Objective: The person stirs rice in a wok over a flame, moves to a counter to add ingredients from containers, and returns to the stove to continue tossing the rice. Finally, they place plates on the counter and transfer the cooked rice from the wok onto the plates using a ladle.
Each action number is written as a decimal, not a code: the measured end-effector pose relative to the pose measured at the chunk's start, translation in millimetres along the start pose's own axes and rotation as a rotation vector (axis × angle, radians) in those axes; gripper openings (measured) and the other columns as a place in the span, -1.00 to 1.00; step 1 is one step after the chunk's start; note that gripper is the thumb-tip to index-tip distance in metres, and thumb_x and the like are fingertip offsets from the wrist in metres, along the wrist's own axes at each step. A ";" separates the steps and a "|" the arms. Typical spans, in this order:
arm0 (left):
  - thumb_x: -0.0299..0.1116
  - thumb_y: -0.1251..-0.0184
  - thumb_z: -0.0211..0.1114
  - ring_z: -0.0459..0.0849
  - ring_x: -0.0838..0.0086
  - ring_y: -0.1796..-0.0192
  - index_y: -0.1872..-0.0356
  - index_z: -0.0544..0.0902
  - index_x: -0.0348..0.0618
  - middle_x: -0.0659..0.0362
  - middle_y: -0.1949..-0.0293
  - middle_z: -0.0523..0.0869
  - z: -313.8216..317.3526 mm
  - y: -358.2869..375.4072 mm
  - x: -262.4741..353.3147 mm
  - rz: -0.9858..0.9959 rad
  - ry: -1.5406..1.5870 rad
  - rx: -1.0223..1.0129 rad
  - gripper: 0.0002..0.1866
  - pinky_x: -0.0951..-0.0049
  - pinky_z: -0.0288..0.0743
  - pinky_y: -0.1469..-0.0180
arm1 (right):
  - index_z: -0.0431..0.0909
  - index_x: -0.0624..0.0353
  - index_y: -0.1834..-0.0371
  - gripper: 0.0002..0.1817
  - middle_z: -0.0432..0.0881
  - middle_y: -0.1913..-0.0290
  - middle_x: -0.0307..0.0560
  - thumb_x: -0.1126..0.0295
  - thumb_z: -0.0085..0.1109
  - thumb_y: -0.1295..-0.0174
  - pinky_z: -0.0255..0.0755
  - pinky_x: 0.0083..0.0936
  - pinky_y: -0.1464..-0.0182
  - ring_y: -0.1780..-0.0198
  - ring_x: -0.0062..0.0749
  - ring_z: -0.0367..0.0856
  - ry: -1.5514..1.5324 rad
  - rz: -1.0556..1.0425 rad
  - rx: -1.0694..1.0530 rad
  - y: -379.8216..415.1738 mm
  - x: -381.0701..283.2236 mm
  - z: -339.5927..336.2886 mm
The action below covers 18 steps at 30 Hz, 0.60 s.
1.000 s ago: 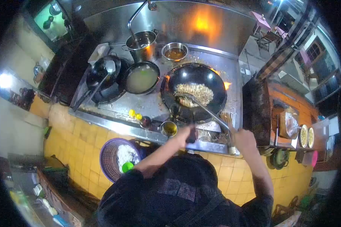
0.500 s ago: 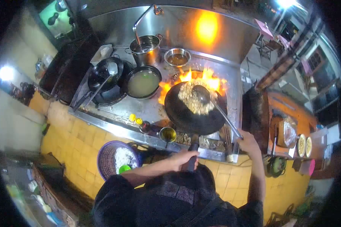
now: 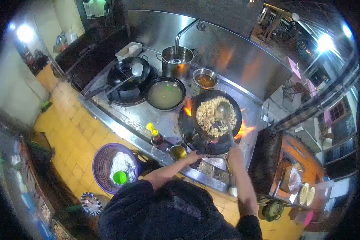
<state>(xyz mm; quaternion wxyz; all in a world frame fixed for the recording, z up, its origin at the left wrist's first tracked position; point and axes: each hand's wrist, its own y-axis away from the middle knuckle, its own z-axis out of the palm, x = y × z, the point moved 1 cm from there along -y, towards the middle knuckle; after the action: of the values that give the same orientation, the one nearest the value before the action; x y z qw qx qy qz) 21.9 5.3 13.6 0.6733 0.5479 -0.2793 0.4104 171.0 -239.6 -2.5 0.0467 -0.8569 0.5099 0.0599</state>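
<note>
A black wok [image 3: 190, 127] sits on the burner with fried rice [image 3: 209, 117] piled in it and flames licking out at its left and right edges. My left hand [image 3: 195, 157] grips the wok handle at the near rim. My right hand [image 3: 235, 151] holds the long handle of a metal ladle [image 3: 222, 111], whose bowl rests on the rice.
A pan of pale broth [image 3: 165, 93], a steel stockpot [image 3: 175, 61] under a tap, a bowl of brown sauce [image 3: 205, 79] and a dark wok with a ladle [image 3: 128, 74] stand on the steel stove. Sauce bottles [image 3: 155, 136], a small oil cup [image 3: 177, 151]. Purple basket of rice [image 3: 112, 167] on the yellow tiled floor.
The wok has come down from its tilted toss back onto the burner and the big flame has shrunk. My view has swung, so the stove sits further right and lower.
</note>
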 end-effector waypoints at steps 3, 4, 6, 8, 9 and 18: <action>-0.23 -0.21 0.20 0.52 0.56 0.57 0.26 0.48 -0.15 0.24 0.54 0.56 1.0 3.0 -2.7 -0.049 -0.014 -0.040 -0.77 0.52 0.44 0.54 | 0.47 0.34 0.17 -0.63 0.51 0.12 0.30 0.25 -0.23 -0.28 0.36 -0.08 0.00 0.07 0.12 0.50 0.060 -0.182 -0.308 9.6 -52.5 -67.8; -0.25 -0.16 0.25 0.53 0.54 0.60 0.31 0.49 -0.19 0.21 0.56 0.56 2.9 11.2 6.8 -0.023 0.049 -0.014 -0.77 0.51 0.45 0.57 | 0.46 0.27 0.09 -0.65 0.52 0.19 0.30 0.27 -0.14 -0.21 0.36 -0.20 -0.02 0.01 0.05 0.47 -0.205 0.113 -0.403 15.6 -73.4 -153.6; -0.29 -0.11 0.30 0.53 0.52 0.63 0.35 0.50 -0.23 0.19 0.59 0.57 7.7 1.0 -1.5 0.091 0.071 0.098 -0.77 0.48 0.46 0.59 | 0.48 0.26 0.11 -0.67 0.53 0.14 0.21 0.29 -0.17 -0.23 0.36 -0.14 -0.02 0.06 0.08 0.50 0.014 -0.100 -0.541 5.4 -35.9 -184.5; -0.30 -0.11 0.30 0.54 0.52 0.63 0.35 0.51 -0.23 0.19 0.59 0.57 12.0 1.3 7.0 0.097 0.049 0.084 -0.77 0.46 0.46 0.58 | 0.52 0.23 0.16 -0.70 0.56 0.16 0.14 0.31 -0.16 -0.22 0.36 -0.12 -0.03 0.09 0.07 0.52 0.162 -0.007 -0.609 19.3 -2.5 -161.0; -0.30 -0.10 0.30 0.54 0.51 0.63 0.35 0.53 -0.23 0.19 0.58 0.57 12.4 2.9 12.5 0.096 0.023 0.072 -0.78 0.45 0.46 0.57 | 0.53 0.21 0.18 -0.71 0.56 0.17 0.12 0.29 -0.15 -0.22 0.38 -0.11 0.01 0.11 0.05 0.53 0.368 -0.087 -0.352 1.1 -9.8 -114.5; -0.34 -0.20 0.16 0.53 0.42 0.61 0.52 0.49 -0.20 0.14 0.63 0.53 75.0 139.2 143.5 -0.334 0.707 -0.331 -0.82 0.44 0.48 0.49 | 0.33 0.06 -0.11 -0.59 0.55 0.44 0.15 0.34 -0.06 -0.14 0.46 -0.13 0.31 0.37 0.02 0.57 0.243 0.094 -0.396 88.8 -111.2 -256.8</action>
<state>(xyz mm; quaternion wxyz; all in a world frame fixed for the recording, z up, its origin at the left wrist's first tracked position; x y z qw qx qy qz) -19.4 -23.1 221.1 0.8639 0.2957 -0.0008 0.4077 54.5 -221.5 266.3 -0.1869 -0.8255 0.5295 0.0573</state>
